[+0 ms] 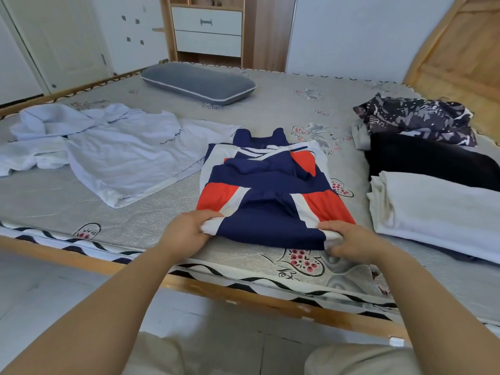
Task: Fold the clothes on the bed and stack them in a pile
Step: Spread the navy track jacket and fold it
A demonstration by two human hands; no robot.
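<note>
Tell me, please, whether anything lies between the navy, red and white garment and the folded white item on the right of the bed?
Nothing visible does: only bare mattress separates the garment, held at its near corners by the left hand and right hand, from the folded white item.

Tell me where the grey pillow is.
In the head view, the grey pillow lies at the far side of the bed, left of centre, beyond the pale blue garment and below the white drawers.

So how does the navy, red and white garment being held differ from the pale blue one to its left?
The navy, red and white garment lies narrowed and partly folded, both hands gripping its near hem: left hand, right hand. The pale blue garment sprawls rumpled and unfolded, untouched. One is boldly colour-blocked, the other plain. Both lie on the bed.
</note>
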